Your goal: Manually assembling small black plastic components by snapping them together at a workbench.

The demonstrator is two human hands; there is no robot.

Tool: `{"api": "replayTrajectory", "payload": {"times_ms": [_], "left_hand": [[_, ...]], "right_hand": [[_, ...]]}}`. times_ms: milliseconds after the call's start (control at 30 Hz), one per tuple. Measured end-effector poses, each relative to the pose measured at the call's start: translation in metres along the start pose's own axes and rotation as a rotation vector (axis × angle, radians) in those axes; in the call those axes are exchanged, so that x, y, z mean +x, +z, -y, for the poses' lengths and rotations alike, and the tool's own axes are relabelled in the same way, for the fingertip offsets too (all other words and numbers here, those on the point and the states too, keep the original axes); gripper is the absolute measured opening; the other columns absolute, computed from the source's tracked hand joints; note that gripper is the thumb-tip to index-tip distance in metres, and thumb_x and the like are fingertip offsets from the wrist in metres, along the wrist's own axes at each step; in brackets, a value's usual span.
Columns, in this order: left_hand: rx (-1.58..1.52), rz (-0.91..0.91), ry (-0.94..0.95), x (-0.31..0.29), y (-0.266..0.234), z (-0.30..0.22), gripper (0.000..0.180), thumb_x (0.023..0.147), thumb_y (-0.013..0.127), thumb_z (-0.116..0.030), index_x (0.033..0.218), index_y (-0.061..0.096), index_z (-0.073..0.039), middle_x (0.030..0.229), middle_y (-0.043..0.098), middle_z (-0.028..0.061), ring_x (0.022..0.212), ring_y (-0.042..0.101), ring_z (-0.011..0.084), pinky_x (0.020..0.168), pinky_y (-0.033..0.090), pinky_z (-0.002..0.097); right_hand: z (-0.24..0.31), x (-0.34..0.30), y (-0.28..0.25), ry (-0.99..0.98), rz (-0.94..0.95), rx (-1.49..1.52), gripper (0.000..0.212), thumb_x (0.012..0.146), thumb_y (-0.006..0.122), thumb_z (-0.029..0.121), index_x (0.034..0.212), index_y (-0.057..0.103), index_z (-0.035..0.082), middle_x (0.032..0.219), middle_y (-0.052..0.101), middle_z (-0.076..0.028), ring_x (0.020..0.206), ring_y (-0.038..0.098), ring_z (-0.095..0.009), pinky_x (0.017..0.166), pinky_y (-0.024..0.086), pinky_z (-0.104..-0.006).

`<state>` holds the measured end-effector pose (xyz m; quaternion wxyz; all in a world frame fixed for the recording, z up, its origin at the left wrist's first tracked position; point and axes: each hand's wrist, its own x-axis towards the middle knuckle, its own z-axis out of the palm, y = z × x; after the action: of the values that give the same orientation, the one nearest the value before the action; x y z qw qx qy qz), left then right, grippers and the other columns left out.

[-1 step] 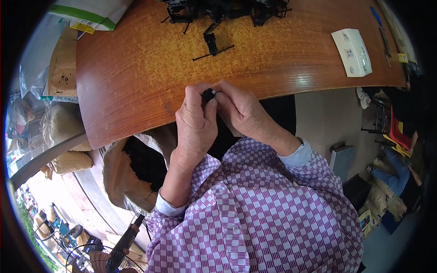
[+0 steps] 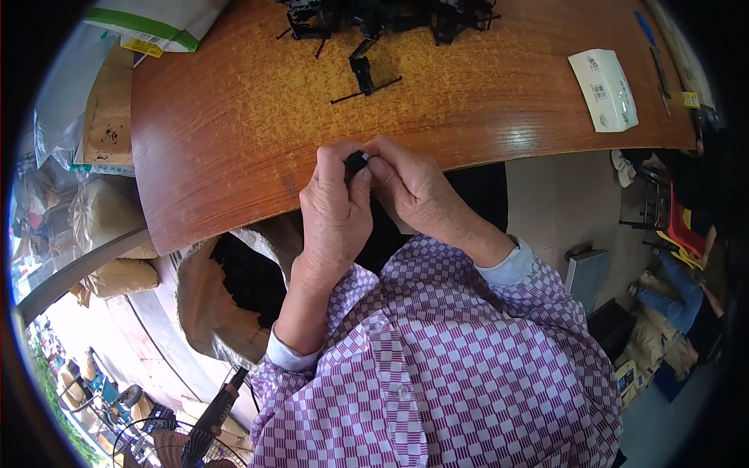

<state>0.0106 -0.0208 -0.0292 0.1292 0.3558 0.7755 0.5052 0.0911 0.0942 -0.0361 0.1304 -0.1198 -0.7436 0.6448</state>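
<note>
My left hand (image 2: 337, 199) is closed in a pinch on a small black plastic part (image 2: 356, 162) just over the front edge of the wooden table (image 2: 234, 148). From the other side, my right hand (image 2: 415, 186) pinches the same part with thumb and forefinger. Fingertips cover much of it, and a small pale spot shows at its right end. Beyond my hands lies a black plastic piece (image 2: 361, 76) with thin rods sticking out. At the far edge sits a heap of similar black parts (image 2: 390, 14).
Below the table's left front stands an open sack (image 2: 199, 304) with dark contents. A white printed packet (image 2: 605, 90) and a blue pen (image 2: 645, 28) lie at the right. Paper and plastic bags (image 2: 105, 129) crowd the left side. A red chair (image 2: 680, 214) stands far right.
</note>
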Motion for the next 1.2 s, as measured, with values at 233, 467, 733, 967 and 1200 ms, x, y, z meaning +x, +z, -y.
{"api": "replayTrajectory", "payload": {"times_ms": [233, 467, 733, 967, 1200], "left_hand": [[-0.589, -0.112, -0.295, 0.004, -0.009, -0.009, 0.009, 0.098, 0.049, -0.012, 0.093, 0.046, -0.005, 0.078, 0.057, 0.0037, 0.071, 0.060, 0.0132, 0.062, 0.048, 0.0246], [-1.129, 0.002, -0.603, -0.006, -0.011, 0.000, 0.012, 0.096, 0.052, -0.018, 0.099, 0.051, -0.006, 0.084, 0.058, 0.0057, 0.066, 0.057, 0.0144, 0.054, 0.042, 0.0226], [-1.167, 0.166, -0.477, 0.003, -0.006, 0.003, 0.063, 0.084, 0.069, -0.015, 0.137, 0.037, -0.001, 0.100, 0.060, 0.0097, 0.066, 0.059, 0.0135, 0.048, 0.038, 0.0192], [-1.171, 0.130, -0.404, -0.005, -0.003, -0.001, 0.055, 0.084, 0.069, -0.012, 0.131, 0.043, -0.001, 0.102, 0.063, 0.0139, 0.078, 0.067, 0.0184, 0.044, 0.037, 0.0161], [-0.901, 0.023, -0.409, -0.008, -0.010, -0.006, 0.037, 0.087, 0.064, -0.005, 0.120, 0.049, -0.005, 0.092, 0.065, 0.0099, 0.077, 0.066, 0.0148, 0.048, 0.040, 0.0164]], "right_hand": [[0.026, 0.036, -0.043, -0.070, 0.036, -0.648, 0.021, 0.094, 0.055, 0.024, 0.106, 0.055, 0.007, 0.066, 0.058, -0.001, 0.056, 0.057, -0.013, 0.050, 0.046, -0.0279], [-0.018, 0.057, -0.051, -0.296, -0.102, -1.044, 0.023, 0.089, 0.061, 0.024, 0.104, 0.057, 0.007, 0.072, 0.064, -0.009, 0.061, 0.063, -0.022, 0.050, 0.047, -0.0330], [-0.001, 0.001, -0.027, -0.205, -0.009, -0.189, 0.008, 0.089, 0.060, 0.003, 0.096, 0.058, 0.002, 0.078, 0.064, -0.006, 0.072, 0.062, -0.011, 0.061, 0.048, -0.0256], [-0.007, -0.018, -0.023, -0.157, -0.013, -0.077, 0.011, 0.088, 0.060, 0.005, 0.098, 0.059, 0.002, 0.082, 0.066, -0.007, 0.076, 0.066, -0.014, 0.063, 0.051, -0.0260], [0.018, -0.025, -0.025, 0.080, -0.016, -0.155, 0.017, 0.095, 0.053, 0.012, 0.109, 0.055, 0.001, 0.078, 0.062, -0.007, 0.072, 0.060, -0.012, 0.062, 0.047, -0.0257]]}}
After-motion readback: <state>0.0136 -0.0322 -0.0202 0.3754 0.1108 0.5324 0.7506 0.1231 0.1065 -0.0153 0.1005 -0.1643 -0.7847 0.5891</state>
